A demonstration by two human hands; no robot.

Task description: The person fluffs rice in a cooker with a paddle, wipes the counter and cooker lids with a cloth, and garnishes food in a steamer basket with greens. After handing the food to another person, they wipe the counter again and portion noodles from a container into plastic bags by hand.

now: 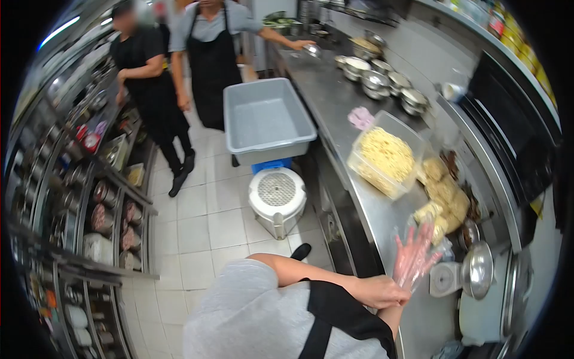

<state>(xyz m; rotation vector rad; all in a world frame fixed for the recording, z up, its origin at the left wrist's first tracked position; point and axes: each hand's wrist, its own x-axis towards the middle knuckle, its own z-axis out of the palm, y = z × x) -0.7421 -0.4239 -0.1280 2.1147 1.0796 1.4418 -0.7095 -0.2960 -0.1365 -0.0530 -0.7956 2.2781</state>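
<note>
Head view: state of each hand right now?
Left hand: closed, apparently holding the wrist end of the clear plastic glove.
Right hand: open, spread inside that glove, holding nothing.

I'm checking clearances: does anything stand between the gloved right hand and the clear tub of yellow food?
Nothing visible does: bare steel counter shows between the gloved right hand and the clear tub. Bagged food lies beside that path, on its right.
</note>
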